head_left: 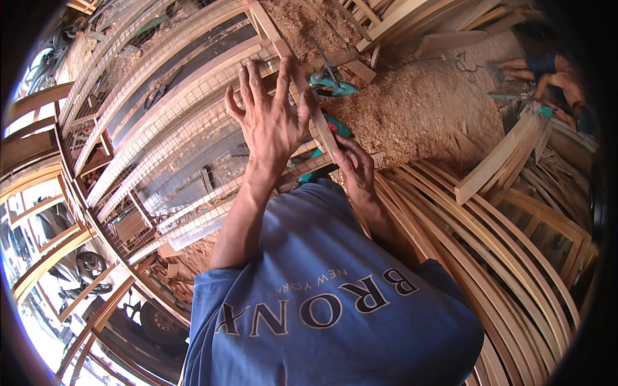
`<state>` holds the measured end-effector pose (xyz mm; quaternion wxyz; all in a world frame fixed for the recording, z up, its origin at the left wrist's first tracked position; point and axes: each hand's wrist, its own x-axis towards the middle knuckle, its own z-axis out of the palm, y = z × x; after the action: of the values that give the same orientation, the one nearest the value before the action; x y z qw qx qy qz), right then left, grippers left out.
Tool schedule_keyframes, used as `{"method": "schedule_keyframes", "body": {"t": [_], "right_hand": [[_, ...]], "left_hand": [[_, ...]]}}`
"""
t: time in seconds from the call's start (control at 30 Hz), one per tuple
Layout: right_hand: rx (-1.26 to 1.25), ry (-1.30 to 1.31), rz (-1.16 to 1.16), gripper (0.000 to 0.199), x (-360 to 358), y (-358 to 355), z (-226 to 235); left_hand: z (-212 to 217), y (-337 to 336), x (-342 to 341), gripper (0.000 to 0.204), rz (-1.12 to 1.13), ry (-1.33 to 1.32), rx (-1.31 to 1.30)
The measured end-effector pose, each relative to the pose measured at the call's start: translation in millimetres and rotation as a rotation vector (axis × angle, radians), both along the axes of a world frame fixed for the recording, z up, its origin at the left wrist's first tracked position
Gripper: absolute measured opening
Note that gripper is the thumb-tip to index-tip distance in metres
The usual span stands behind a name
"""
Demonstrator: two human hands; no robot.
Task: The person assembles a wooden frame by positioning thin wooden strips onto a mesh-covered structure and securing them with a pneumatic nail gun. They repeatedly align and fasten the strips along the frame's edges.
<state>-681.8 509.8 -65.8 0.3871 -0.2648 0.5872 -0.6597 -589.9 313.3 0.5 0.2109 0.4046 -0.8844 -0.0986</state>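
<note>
The left hand [269,122] is open, palm down, its fingers spread over the wire mesh [170,145] of a long wooden frame; its thumb lies against the wooden bar [323,134] along the frame's end. Whether all its fingertips press down, I cannot tell. The right hand [356,168], lower and to the right of the left one, grasps that same bar near its lower end, thumb and fingers bent around the edge. The mesh stretches away to the left of both hands, while the bar runs between them and on past the left fingertips.

Just above the right hand, partly hidden by the bar, sits a teal and red power tool [337,127]. Another teal tool [331,85] lies to the right of the left fingertips. Wood shavings [418,122] cover the floor right of the hands, and long wooden strips [476,251] lie below and right of the right hand. Well apart, farther right, another person [566,87] bends over.
</note>
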Motion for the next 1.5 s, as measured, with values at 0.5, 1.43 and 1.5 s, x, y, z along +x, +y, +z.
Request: {"method": "schedule_keyframes", "body": {"t": [0.5, 1.43, 1.5], "right_hand": [[0.107, 0.46, -0.101, 0.047, 22, -3, 17], [0.109, 0.801, -0.144, 0.05, 23, -13, 39], [0.102, 0.808, -0.146, 0.049, 23, -14, 40]], "left_hand": [[-5, -1, 1, 0.07, -0.013, 0.019, 0.01], [2, 1, -1, 0.065, 0.0, -0.03, -0.013], [2, 1, 0, 0.065, 0.001, -0.067, -0.017]]}}
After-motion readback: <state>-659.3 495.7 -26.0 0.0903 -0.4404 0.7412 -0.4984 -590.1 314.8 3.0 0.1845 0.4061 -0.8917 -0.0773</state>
